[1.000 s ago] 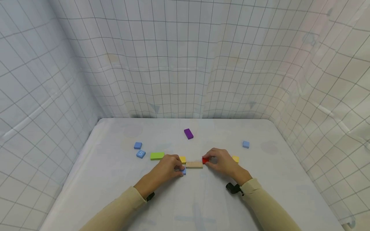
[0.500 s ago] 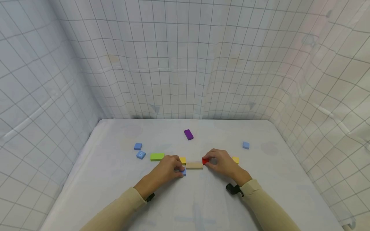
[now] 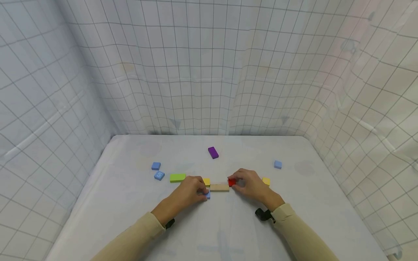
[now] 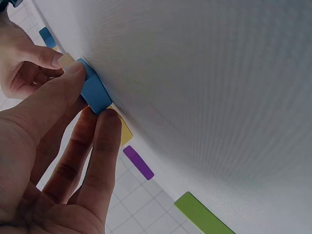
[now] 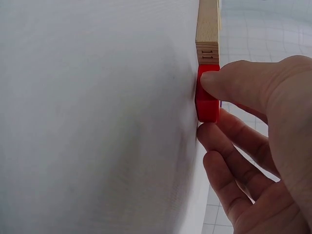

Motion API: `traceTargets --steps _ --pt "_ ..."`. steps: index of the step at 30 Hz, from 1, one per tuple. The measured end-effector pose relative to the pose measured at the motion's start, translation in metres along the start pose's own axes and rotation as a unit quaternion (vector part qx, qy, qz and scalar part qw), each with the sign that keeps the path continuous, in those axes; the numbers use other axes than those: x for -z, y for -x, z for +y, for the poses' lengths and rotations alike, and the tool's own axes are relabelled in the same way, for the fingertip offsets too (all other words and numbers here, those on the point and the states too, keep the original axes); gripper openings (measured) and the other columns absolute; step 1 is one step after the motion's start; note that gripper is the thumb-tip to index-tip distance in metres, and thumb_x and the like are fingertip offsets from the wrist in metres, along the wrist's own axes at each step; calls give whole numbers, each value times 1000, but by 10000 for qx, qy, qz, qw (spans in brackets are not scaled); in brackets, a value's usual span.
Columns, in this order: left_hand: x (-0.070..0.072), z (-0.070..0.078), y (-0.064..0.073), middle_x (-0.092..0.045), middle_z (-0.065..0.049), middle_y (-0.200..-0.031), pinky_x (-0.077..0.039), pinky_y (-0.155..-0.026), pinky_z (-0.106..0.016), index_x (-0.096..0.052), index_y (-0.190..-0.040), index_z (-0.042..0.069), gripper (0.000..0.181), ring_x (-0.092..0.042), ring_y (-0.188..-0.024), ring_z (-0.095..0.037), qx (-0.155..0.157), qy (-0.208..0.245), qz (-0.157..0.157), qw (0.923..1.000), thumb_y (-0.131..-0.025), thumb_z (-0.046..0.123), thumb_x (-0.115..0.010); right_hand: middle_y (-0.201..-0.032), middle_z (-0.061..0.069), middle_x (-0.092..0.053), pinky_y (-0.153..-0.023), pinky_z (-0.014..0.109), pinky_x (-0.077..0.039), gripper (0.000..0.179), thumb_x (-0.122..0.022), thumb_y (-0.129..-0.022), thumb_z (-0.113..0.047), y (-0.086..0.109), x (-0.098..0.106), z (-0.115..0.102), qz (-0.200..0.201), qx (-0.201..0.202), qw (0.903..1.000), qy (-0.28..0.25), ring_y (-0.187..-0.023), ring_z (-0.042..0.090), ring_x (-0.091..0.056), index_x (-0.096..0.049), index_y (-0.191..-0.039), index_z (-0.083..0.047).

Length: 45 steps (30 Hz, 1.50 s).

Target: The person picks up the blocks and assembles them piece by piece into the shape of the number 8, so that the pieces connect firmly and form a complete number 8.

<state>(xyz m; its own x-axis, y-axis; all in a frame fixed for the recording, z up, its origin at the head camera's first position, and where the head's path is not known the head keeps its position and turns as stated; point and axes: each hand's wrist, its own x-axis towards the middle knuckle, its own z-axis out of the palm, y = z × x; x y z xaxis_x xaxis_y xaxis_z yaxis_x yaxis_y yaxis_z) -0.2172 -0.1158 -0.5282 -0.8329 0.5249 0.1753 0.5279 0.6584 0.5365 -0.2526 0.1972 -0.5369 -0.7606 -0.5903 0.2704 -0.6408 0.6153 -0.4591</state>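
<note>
A blue block [image 4: 96, 92] is pinched between the thumb and fingers of my left hand [image 3: 191, 189]. In the head view most of that block is hidden by the hand. Just behind it lies a yellow block [image 3: 206, 182], partly covered by my fingers. A plain wooden block [image 3: 219, 187] lies flat between my two hands. My right hand [image 3: 249, 184] pinches a red block [image 5: 207, 92] at the wooden block's right end; the right wrist view shows the two blocks touching.
Left of my left hand lie a lime green block [image 3: 177, 178] and two blue blocks, one marked [image 3: 159, 175]. A purple block [image 3: 213, 152] lies farther back. On the right are a second yellow block [image 3: 266, 181] and another blue block [image 3: 278, 164]. Gridded curtains [image 3: 209, 72] surround the white table [image 3: 130, 210].
Both hands keep nearly the same place and hold. The red block has shifted very slightly left with my right hand.
</note>
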Motion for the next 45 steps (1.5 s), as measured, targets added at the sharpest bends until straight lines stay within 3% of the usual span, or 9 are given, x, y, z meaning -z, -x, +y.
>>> traceTargets --steps 5,15,21,25,27,30,32,34,45 --pt "7 13 2 -81 -2 -99 -70 -87 -30 -92 -97 6 17 -73 -90 -13 220 -150 -89 9996 -85 4 -104 -125 6 -83 -100 39 -69 36 -92 -100 -5 1 0 -1 -17 -90 9999 52 -108 21 -76 -85 -135 -8" --pt "7 14 2 -81 -3 -100 -71 -90 -38 -92 -98 6 17 -74 -92 -16 302 -94 -91 9995 -85 3 -104 -123 9 -82 -94 38 -68 36 -92 -98 -4 5 2 -2 98 -63 9999 40 -104 23 -74 -85 -133 -7" --pt "8 14 2 -81 -4 -100 -71 -90 -35 -92 -98 5 17 -75 -92 -15 260 -109 -93 9996 -85 3 -104 -123 11 -82 -94 40 -69 37 -92 -98 -3 7 4 -2 176 26 9998 62 -104 26 -78 -85 -134 -6" --pt "6 8 2 -81 -4 -98 -71 -87 -33 -92 -97 4 18 -73 -89 -14 51 3 -18 10000 -84 3 -104 -123 10 -82 -93 39 -69 38 -92 -98 -4 9 5 -1 189 -12 9997 132 -103 25 -78 -85 -135 -7" --pt "-3 -10 0 -81 -3 -99 -69 -86 -30 -92 -98 6 18 -73 -89 -12 -265 -34 89 9996 -85 7 -105 -123 9 -82 -93 40 -69 38 -91 -99 -5 10 6 -1 193 -40 9996 181 -104 24 -78 -84 -136 -7" --pt "-3 -12 0 -81 -2 -99 -69 -84 -30 -92 -98 7 18 -73 -88 -12 -420 -52 162 9990 -85 8 -105 -124 9 -82 -94 42 -70 38 -92 -98 -4 12 7 -1 227 -63 9995 226 -104 24 -77 -84 -136 -8" --pt "-3 -11 0 -81 -3 -99 -69 -85 -31 -92 -98 6 18 -73 -89 -13 -368 -67 148 9992 -85 7 -105 -125 9 -82 -95 44 -70 39 -92 -98 -5 13 9 0 239 -78 9994 235 -105 24 -77 -84 -136 -8" --pt "7 7 3 -81 -4 -98 -70 -85 -33 -91 -96 4 17 -73 -88 -14 -97 -20 58 9999 -84 3 -104 -126 8 -82 -97 46 -70 40 -93 -98 -6 14 11 0 220 -139 9994 214 -107 24 -77 -84 -137 -9" --pt "9 13 3 -81 -3 -100 -70 -87 -31 -92 -99 6 17 -74 -90 -13 183 -120 -109 9997 -86 4 -103 -130 6 -82 -106 54 -68 41 -94 -98 -11 26 23 2 180 -334 9988 303 -119 27 -79 -84 -137 -12"
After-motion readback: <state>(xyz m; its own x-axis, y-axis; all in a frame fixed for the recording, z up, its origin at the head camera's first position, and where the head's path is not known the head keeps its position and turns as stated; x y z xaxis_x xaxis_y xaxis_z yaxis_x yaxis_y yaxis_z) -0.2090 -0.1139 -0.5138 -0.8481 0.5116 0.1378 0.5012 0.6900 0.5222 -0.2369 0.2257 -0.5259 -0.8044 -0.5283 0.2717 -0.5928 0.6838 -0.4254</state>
